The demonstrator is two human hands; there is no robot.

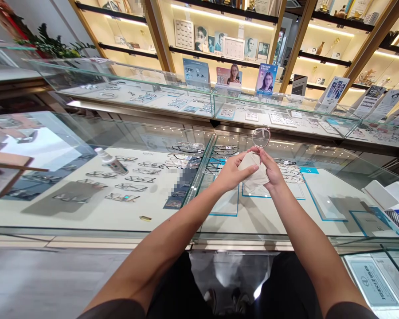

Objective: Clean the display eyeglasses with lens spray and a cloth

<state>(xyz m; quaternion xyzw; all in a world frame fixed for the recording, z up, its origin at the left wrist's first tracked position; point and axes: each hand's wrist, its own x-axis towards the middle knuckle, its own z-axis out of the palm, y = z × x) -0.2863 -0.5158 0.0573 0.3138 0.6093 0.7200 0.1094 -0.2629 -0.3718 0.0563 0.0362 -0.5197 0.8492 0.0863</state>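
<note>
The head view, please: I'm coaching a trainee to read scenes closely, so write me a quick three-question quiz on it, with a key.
1. Multiple choice: where does the white bottle sit relative to the left hand in the picture?
A. To the left
B. To the right
C. Directly below
2. True or false: the left thumb lies on the pale cloth.
3. Open: what shows just beyond the fingertips of the right hand?

Key: 1. A. 2. True. 3. A round clear lens in a thin rim.
</note>
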